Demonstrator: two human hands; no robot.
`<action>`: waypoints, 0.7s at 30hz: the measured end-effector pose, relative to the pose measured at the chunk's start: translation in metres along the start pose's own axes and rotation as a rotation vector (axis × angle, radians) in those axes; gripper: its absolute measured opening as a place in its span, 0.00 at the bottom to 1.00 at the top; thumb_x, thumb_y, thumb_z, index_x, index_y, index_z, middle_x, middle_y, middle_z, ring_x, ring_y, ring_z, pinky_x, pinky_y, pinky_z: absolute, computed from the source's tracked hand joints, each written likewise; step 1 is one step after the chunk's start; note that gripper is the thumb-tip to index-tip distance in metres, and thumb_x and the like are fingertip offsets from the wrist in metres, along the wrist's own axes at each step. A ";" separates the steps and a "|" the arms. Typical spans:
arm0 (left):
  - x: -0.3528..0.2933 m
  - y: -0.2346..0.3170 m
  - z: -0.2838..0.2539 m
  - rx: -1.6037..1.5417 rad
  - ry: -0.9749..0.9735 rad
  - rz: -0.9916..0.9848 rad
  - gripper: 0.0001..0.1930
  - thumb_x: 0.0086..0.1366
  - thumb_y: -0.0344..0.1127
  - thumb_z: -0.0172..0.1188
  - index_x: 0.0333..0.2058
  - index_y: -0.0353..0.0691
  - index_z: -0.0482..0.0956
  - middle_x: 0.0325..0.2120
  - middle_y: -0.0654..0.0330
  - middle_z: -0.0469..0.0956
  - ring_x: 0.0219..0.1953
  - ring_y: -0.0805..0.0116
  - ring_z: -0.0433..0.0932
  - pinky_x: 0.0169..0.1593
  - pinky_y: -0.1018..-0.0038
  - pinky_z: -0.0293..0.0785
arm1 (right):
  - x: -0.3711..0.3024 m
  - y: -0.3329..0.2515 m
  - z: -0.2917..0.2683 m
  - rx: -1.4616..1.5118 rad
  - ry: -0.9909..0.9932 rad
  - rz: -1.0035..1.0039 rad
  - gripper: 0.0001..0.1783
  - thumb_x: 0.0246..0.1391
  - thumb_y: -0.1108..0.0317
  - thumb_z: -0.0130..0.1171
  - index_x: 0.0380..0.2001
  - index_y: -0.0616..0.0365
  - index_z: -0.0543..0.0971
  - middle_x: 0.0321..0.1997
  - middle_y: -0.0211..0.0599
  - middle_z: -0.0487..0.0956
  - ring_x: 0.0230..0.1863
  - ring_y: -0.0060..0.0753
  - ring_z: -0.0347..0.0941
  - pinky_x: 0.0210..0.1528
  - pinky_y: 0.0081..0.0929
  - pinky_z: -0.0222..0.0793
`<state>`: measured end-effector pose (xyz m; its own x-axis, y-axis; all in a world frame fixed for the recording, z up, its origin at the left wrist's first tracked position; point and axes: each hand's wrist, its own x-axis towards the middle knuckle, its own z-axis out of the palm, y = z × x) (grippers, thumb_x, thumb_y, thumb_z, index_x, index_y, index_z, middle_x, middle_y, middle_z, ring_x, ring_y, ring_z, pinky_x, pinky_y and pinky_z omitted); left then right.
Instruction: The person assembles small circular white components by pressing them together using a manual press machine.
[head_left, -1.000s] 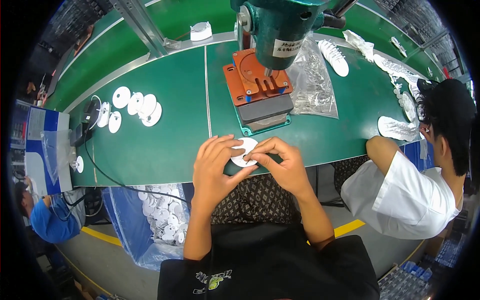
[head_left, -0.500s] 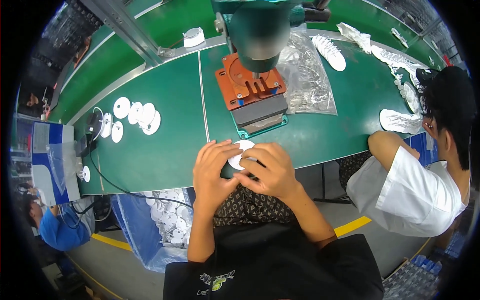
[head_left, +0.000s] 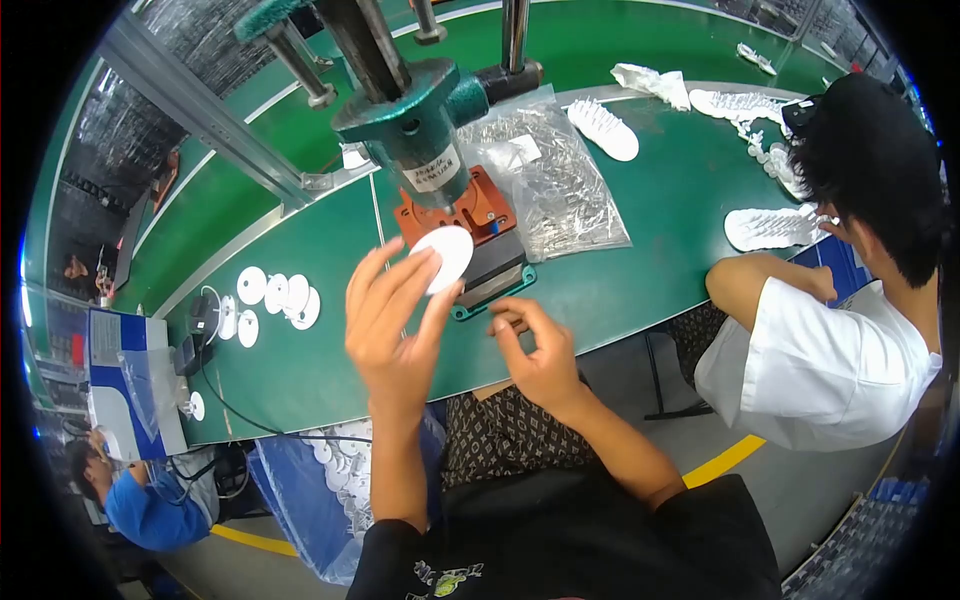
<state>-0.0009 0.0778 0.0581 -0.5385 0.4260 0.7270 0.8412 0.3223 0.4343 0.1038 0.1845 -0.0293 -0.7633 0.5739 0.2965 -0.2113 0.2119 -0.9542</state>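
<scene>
A round white plastic disc (head_left: 447, 256) is pinched at its edge by my left hand (head_left: 388, 320), raised in front of the press. Behind the disc, the orange fixture plate (head_left: 486, 197) on its dark block shows only in part. Above it hangs the green press head (head_left: 425, 150). My right hand (head_left: 543, 352) hovers near the table's front edge, apart from the disc. Its thumb and fingers are drawn together, and whatever may be between them is too small to make out.
A clear bag of small metal pins (head_left: 565, 190) lies right of the press. Several white discs (head_left: 290, 293) rest at the left. Below the table edge is a blue-lined bin (head_left: 300, 490) of white parts. At right sits a co-worker in a white shirt (head_left: 815, 375) beside stacked white discs (head_left: 770, 228).
My hands have separated. The left has lifted the white disc up toward the press, while the right has drawn back from it. The whole view has shifted.
</scene>
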 end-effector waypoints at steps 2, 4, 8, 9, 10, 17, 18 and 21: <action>0.011 -0.009 0.019 0.059 -0.037 0.009 0.15 0.54 0.32 0.71 0.40 0.34 0.83 0.42 0.56 0.82 0.53 0.51 0.75 0.60 0.53 0.67 | 0.000 -0.002 0.001 -0.045 0.006 -0.040 0.08 0.59 0.76 0.57 0.42 0.66 0.78 0.31 0.43 0.81 0.30 0.30 0.79 0.32 0.25 0.73; 0.013 -0.018 0.032 0.113 -0.081 0.015 0.17 0.56 0.35 0.70 0.42 0.35 0.82 0.45 0.55 0.80 0.57 0.50 0.72 0.62 0.51 0.64 | 0.000 -0.004 0.000 -0.050 -0.034 0.003 0.07 0.60 0.77 0.55 0.41 0.66 0.78 0.32 0.40 0.82 0.34 0.28 0.81 0.37 0.25 0.75; 0.020 -0.022 0.043 0.266 -0.140 0.020 0.21 0.59 0.41 0.68 0.48 0.37 0.78 0.49 0.55 0.76 0.61 0.48 0.66 0.65 0.47 0.57 | 0.002 -0.002 -0.001 -0.081 -0.039 0.001 0.06 0.59 0.78 0.55 0.38 0.66 0.79 0.32 0.41 0.82 0.32 0.28 0.81 0.35 0.24 0.74; 0.024 -0.022 0.042 0.262 -0.146 0.026 0.22 0.59 0.43 0.67 0.48 0.37 0.78 0.49 0.54 0.76 0.61 0.47 0.66 0.65 0.47 0.57 | 0.003 -0.002 -0.001 -0.090 -0.038 -0.004 0.06 0.59 0.78 0.55 0.38 0.66 0.79 0.32 0.41 0.82 0.32 0.28 0.81 0.35 0.24 0.74; 0.026 -0.022 0.040 0.263 -0.143 0.028 0.23 0.59 0.45 0.67 0.49 0.37 0.77 0.49 0.53 0.76 0.62 0.47 0.66 0.65 0.46 0.56 | 0.005 -0.001 0.001 -0.116 -0.029 -0.049 0.06 0.58 0.77 0.57 0.38 0.65 0.79 0.31 0.42 0.82 0.30 0.30 0.80 0.33 0.26 0.74; 0.044 -0.038 0.040 0.002 -0.206 0.024 0.31 0.53 0.51 0.71 0.49 0.36 0.77 0.47 0.48 0.78 0.57 0.45 0.71 0.61 0.59 0.66 | 0.019 -0.027 -0.001 0.018 -0.120 -0.012 0.16 0.54 0.78 0.61 0.47 0.64 0.76 0.35 0.38 0.82 0.35 0.26 0.80 0.42 0.25 0.74; 0.038 -0.048 0.047 -0.017 -0.196 -0.030 0.32 0.52 0.51 0.72 0.50 0.35 0.77 0.49 0.48 0.77 0.59 0.45 0.69 0.61 0.58 0.66 | 0.045 -0.060 -0.015 -0.223 -0.103 -0.352 0.25 0.51 0.78 0.63 0.54 0.65 0.72 0.41 0.39 0.82 0.38 0.29 0.78 0.42 0.27 0.74; 0.032 -0.042 0.048 -0.120 -0.162 -0.038 0.34 0.50 0.50 0.73 0.50 0.34 0.76 0.52 0.48 0.74 0.61 0.46 0.66 0.62 0.58 0.65 | 0.104 -0.172 -0.027 -0.314 0.279 -0.891 0.24 0.50 0.79 0.62 0.53 0.65 0.72 0.49 0.44 0.78 0.53 0.37 0.74 0.58 0.30 0.67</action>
<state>-0.0560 0.1179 0.0374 -0.5629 0.5492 0.6177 0.8146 0.2423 0.5269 0.0774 0.2291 0.1662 -0.2234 0.2593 0.9396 -0.4370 0.8350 -0.3344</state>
